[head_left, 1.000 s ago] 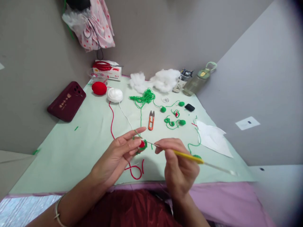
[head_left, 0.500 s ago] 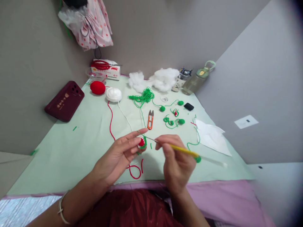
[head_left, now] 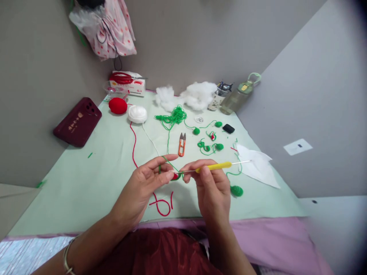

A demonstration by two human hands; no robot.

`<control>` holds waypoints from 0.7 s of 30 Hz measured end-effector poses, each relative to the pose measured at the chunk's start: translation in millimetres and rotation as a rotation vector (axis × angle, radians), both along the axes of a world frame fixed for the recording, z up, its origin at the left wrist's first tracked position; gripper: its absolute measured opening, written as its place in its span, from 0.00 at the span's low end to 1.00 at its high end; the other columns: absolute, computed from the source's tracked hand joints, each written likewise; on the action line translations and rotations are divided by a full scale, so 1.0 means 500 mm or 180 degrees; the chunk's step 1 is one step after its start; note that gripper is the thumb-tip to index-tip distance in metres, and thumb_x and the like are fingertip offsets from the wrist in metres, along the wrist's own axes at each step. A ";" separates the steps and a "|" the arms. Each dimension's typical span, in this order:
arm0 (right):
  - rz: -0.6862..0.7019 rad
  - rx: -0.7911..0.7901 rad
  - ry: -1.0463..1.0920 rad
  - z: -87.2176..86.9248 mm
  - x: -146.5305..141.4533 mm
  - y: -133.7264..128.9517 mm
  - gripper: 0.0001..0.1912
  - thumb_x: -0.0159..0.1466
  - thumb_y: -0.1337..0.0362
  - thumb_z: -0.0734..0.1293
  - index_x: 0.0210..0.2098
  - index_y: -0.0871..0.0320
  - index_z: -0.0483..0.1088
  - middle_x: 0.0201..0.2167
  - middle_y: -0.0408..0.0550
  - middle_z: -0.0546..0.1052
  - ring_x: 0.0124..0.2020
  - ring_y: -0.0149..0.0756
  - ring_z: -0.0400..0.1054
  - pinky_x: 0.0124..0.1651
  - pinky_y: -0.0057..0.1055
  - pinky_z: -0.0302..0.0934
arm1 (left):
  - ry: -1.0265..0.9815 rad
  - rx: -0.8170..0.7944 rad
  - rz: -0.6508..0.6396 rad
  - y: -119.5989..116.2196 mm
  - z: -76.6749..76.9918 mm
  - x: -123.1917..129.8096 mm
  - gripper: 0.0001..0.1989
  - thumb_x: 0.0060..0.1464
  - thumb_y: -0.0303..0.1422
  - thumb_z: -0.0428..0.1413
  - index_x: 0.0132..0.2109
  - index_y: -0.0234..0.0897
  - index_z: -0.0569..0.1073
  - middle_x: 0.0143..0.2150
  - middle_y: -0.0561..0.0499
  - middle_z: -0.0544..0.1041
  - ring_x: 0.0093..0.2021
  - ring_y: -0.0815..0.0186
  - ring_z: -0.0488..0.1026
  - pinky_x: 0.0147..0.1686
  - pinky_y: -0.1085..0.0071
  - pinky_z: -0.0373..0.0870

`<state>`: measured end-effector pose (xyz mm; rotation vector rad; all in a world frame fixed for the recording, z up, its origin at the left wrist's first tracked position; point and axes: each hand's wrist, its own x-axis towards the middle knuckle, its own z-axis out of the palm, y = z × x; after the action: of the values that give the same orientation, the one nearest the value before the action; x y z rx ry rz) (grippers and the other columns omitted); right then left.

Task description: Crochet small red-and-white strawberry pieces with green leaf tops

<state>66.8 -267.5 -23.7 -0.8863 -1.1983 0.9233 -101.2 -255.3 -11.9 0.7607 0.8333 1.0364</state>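
Between thumb and fingers, my left hand (head_left: 143, 182) pinches a small red and green crochet piece (head_left: 175, 176), with green yarn running over its raised index finger. My right hand (head_left: 213, 187) grips a yellow-handled crochet hook (head_left: 215, 166), whose metal tip on the left touches the piece. The yarn leads back to a loose green tangle (head_left: 175, 116). Orange thread snips (head_left: 182, 145) lie just beyond my hands. A loop of red yarn (head_left: 163, 208) rests on the table in front of me.
Red (head_left: 117, 105) and white (head_left: 137, 114) yarn balls stand back left, near a dark red phone case (head_left: 78, 122). White stuffing (head_left: 199, 95), a pen cup (head_left: 217, 100) and a bottle (head_left: 237, 98) line the back. Small green crocheted pieces (head_left: 236, 191) and white sheets (head_left: 258, 164) lie right.
The hook has swung from slanting down rightward to nearly level. My right hand has moved closer to my left, and the crochet piece has turned and is more hidden by my fingers.
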 end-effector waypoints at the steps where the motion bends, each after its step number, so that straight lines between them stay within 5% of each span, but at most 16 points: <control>1: -0.0042 0.0076 -0.0127 0.003 0.000 -0.004 0.11 0.75 0.60 0.64 0.41 0.55 0.77 0.35 0.47 0.82 0.32 0.33 0.76 0.37 0.34 0.74 | 0.0060 0.0064 0.0029 0.000 0.000 -0.001 0.16 0.56 0.36 0.69 0.52 0.48 0.85 0.37 0.54 0.75 0.41 0.66 0.71 0.47 0.70 0.66; 7: -0.0371 0.0884 -0.1172 0.009 -0.007 -0.029 0.13 0.75 0.70 0.61 0.50 0.52 0.77 0.39 0.46 0.83 0.38 0.34 0.77 0.42 0.35 0.74 | 0.0674 0.0562 0.0283 -0.005 -0.005 -0.005 0.16 0.58 0.36 0.68 0.54 0.50 0.84 0.37 0.54 0.76 0.40 0.66 0.69 0.44 0.70 0.65; 12: -0.0404 0.0809 -0.1078 0.007 -0.008 -0.028 0.14 0.74 0.71 0.61 0.49 0.52 0.76 0.39 0.45 0.82 0.35 0.34 0.77 0.39 0.35 0.74 | 0.0824 0.0677 0.0316 -0.005 0.001 -0.007 0.16 0.58 0.36 0.68 0.54 0.50 0.84 0.36 0.54 0.76 0.40 0.65 0.70 0.45 0.69 0.66; 21: -0.0418 0.1423 -0.1493 0.000 -0.012 -0.026 0.13 0.74 0.72 0.61 0.51 0.55 0.75 0.41 0.50 0.83 0.44 0.39 0.78 0.44 0.39 0.75 | 0.0988 0.0807 0.0382 -0.003 -0.004 -0.009 0.17 0.58 0.35 0.68 0.54 0.52 0.83 0.35 0.57 0.76 0.40 0.67 0.71 0.48 0.70 0.66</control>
<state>60.7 -280.6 -23.7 -0.8225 -1.6442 0.3179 -105.5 -256.7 -13.8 1.1173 1.0336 1.1618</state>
